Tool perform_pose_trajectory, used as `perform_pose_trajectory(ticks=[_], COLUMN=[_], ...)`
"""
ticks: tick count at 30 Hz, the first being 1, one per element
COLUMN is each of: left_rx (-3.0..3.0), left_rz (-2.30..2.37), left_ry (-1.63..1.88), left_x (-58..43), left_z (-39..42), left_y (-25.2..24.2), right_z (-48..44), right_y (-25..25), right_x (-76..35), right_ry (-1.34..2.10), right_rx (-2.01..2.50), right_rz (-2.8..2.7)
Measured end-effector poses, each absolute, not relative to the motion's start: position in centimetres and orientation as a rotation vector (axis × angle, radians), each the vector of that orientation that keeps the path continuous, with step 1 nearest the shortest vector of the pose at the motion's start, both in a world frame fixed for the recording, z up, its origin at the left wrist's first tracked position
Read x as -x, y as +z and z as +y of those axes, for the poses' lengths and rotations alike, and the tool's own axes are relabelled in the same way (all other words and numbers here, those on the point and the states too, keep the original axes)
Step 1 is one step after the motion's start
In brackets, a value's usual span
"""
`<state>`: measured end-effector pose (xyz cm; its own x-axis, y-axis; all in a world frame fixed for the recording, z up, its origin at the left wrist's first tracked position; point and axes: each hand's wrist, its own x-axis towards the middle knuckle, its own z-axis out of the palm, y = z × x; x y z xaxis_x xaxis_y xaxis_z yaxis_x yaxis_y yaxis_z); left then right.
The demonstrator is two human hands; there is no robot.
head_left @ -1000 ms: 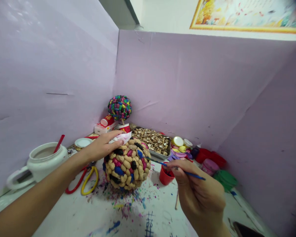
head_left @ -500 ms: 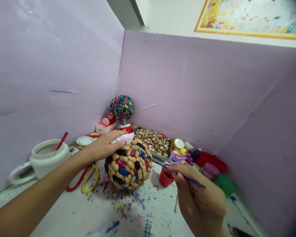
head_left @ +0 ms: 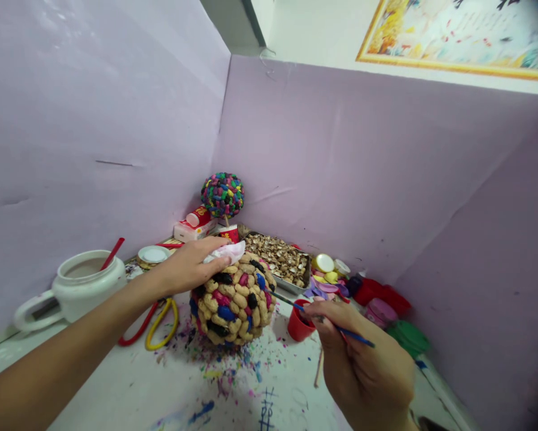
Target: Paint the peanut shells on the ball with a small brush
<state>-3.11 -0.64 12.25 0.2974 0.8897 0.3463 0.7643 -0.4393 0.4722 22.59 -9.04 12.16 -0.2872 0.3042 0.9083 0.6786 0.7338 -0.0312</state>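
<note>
A ball covered in peanuts point(head_left: 238, 302) sits on the paint-specked white table, most shells bare and some painted blue, black or magenta. My left hand point(head_left: 199, 260) grips its upper left side through a crumpled white tissue point(head_left: 226, 252). In my right hand point(head_left: 362, 359) is a thin blue paintbrush point(head_left: 353, 336), pinched between thumb and fingers. The brush tip points left, at the ball's right side; whether it touches a shell I cannot tell. Just left of my right hand stands a small red cup point(head_left: 299, 326) with something dark inside.
A white pot point(head_left: 87, 293) with a red stick stands left, beside red-and-yellow scissor handles point(head_left: 163, 332). Behind are a tray of shells point(head_left: 280, 257) and a finished-looking colourful ball point(head_left: 222, 195) on a stick. Paint tubs point(head_left: 325, 263) and a green container point(head_left: 407, 338) line the right.
The brush tip has drawn back slightly right and down from a blue-painted peanut towards the ball's right edge. My left hand and the tissue keep their hold on the ball.
</note>
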Motion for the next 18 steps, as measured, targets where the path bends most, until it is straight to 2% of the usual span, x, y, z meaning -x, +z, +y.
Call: perform_pose_trajectory(ticks=[18], left_rx=[-2.401], left_rz=[1.506], left_ry=[0.807], left_x=[3.05], left_z=[-0.82], left_y=[12.47], right_z=[-9.16], right_y=[11.94], right_x=[-22.75], right_ry=[-0.397], right_rx=[0.757], right_rz=[-1.836])
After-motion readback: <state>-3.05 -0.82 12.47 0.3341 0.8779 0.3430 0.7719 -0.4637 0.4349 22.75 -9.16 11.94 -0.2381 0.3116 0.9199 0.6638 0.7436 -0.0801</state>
